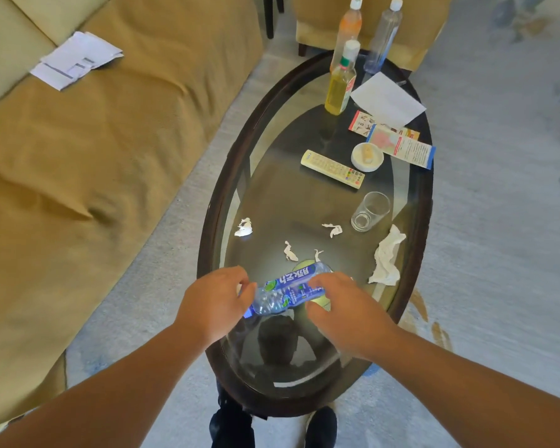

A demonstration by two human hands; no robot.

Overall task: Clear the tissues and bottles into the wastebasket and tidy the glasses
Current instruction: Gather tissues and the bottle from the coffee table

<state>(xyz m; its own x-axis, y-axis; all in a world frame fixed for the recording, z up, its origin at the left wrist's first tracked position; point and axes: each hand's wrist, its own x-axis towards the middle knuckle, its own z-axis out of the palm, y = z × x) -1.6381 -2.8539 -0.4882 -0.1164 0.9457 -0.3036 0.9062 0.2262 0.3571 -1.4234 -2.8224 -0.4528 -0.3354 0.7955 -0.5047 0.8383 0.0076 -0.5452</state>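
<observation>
The crushed blue-labelled bottle (pixel 288 291) sits slantwise at lower centre, its long axis running lower left to upper right. The left hand (pixel 217 302) curls round its lower-left end and the right hand (pixel 343 312) grips the upper-right end. Below it is an oval glass table (pixel 214 221) strewn with tissues (pixel 387 257), with a tan sofa (pixel 94 156) at left.

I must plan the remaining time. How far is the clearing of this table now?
Nothing looks finished yet. In hand: the left hand and right hand hold a crushed blue bottle over the table. Left: an orange bottle, a clear bottle and a yellow bottle at the far end, a large tissue and small tissue scraps, and a drinking glass. No wastebasket is in view.
</observation>
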